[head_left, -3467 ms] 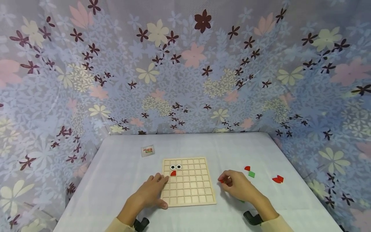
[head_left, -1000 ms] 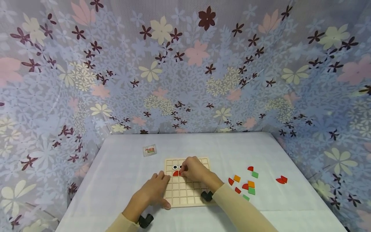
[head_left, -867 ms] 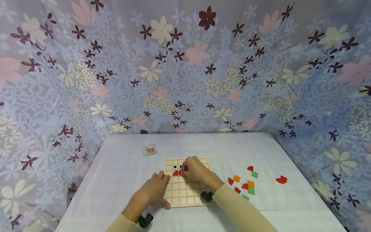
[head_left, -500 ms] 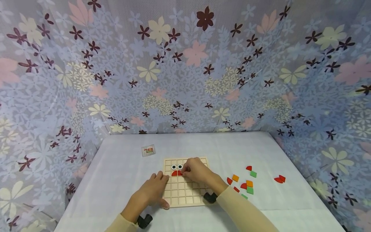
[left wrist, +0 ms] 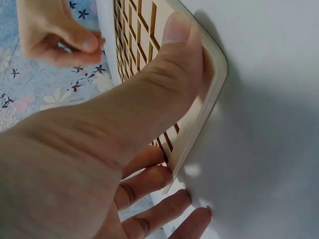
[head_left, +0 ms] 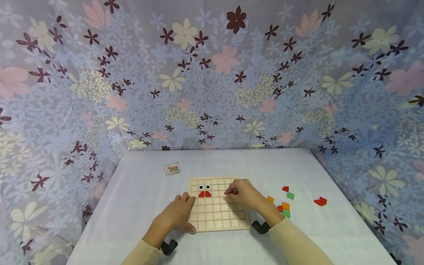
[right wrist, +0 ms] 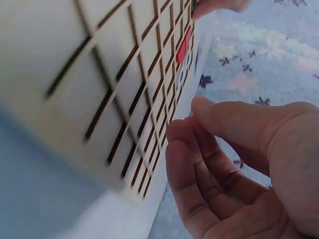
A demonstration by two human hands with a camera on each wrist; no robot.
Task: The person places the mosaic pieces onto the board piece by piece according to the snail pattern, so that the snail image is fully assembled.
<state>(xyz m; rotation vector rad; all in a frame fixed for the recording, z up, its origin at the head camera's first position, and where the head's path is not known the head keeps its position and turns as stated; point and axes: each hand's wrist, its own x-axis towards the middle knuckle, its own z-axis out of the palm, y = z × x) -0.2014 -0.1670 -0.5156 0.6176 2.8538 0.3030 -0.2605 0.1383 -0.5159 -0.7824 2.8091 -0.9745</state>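
Note:
A wooden grid board (head_left: 218, 209) lies on the white table. Two eye discs (head_left: 204, 187) sit side by side in its upper left cells, and directly below them two red quarter-circle tiles (head_left: 204, 194) meet along a straight side. My left hand (head_left: 176, 212) rests at the board's left edge, its thumb (left wrist: 172, 64) pressed on the rim near the close corner and its fingers spread along the side. Above the board's right part hovers my right hand (head_left: 244, 193). Its fingers are loosely bent with nothing between them, as the right wrist view shows.
Right of the board lie loose tiles: orange squares (head_left: 286, 206), green squares (head_left: 290, 195) and red quarter-circles (head_left: 285, 188), some hidden behind the right forearm. Two more red tiles (head_left: 320, 201) lie farther right. A small picture card (head_left: 172, 169) lies beyond the board's far left corner.
My right hand brought a red quarter-circle from the right to the cell beside the first one. It has let go and moved rightward. The left hand has stayed on the board's edge.

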